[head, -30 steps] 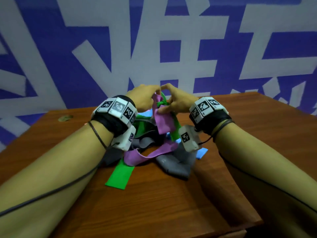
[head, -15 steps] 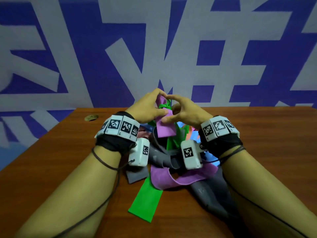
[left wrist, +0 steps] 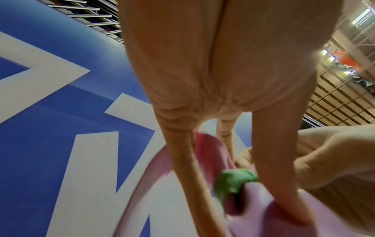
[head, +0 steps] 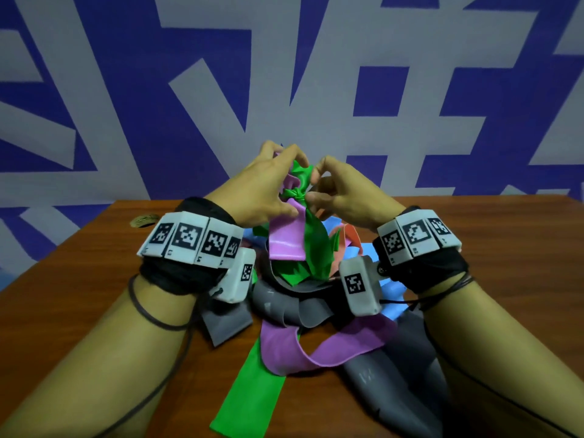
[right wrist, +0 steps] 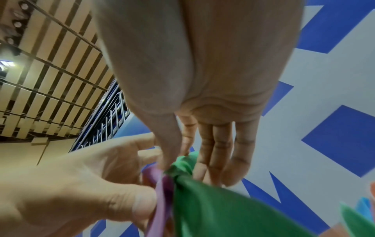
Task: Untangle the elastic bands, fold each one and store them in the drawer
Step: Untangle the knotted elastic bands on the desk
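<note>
A heap of tangled elastic bands lies on the brown table (head: 94,311): green (head: 252,396), purple (head: 331,346), grey (head: 379,374), blue (head: 392,289) and orange (head: 350,235). Both hands are raised above the heap at a knot (head: 292,194) where a green band (right wrist: 213,205) wraps a purple band (head: 286,241). My left hand (head: 268,191) pinches the purple band (left wrist: 263,213) beside the green knot (left wrist: 233,181). My right hand (head: 335,194) pinches the green band at the knot, thumb and fingers curled. No drawer is in view.
A blue and white patterned wall (head: 284,74) stands right behind the table. A small round brownish object (head: 143,220) lies at the table's far left. Wrist trackers and thin cables run along both forearms.
Both hands have stayed together at the knot, lifted slightly. More of the green band now shows bunched between the fingertips. The head view has shifted and tilted.
</note>
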Demonstrator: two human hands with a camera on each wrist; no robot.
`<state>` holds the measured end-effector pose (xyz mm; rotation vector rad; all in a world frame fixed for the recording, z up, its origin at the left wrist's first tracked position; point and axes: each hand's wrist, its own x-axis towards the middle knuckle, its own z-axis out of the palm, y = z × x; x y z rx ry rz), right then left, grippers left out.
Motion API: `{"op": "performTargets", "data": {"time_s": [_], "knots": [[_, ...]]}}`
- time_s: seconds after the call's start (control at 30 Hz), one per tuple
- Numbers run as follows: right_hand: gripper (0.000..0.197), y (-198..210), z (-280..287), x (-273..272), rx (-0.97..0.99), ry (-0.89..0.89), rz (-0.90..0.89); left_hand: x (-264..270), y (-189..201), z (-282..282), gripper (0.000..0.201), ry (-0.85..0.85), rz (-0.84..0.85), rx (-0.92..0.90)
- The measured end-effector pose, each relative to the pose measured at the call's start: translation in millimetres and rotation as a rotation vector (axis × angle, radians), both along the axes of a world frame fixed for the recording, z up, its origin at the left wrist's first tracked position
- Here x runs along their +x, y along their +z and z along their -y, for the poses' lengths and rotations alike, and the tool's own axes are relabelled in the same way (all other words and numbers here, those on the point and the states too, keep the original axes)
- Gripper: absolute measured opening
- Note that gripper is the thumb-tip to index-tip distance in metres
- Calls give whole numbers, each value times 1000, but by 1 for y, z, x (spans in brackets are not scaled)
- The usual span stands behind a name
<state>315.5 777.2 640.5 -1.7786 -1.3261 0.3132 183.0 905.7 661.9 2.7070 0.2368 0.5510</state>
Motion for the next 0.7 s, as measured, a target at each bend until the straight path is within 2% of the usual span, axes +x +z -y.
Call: {"op": "performTargets", "data": {"time_s": [0.13, 0.27, 0.37, 0.53, 0.7], "knots": [[25, 3, 0, -5, 31, -26, 100, -7, 5, 7, 52, 38, -90, 81], [29, 7, 1, -6, 110, -67, 169, -8, 11, 15, 46, 54, -90, 137], [26, 9, 2, -3, 117, -58, 185, -12, 14, 16, 45, 30, -94, 81], [19, 10, 3, -4, 156, -66, 162, -14, 16, 14, 30, 21, -54, 75], [14, 12, 1, -6, 233, -49, 33, -16, 20, 10, 34, 14, 19, 6]]}}
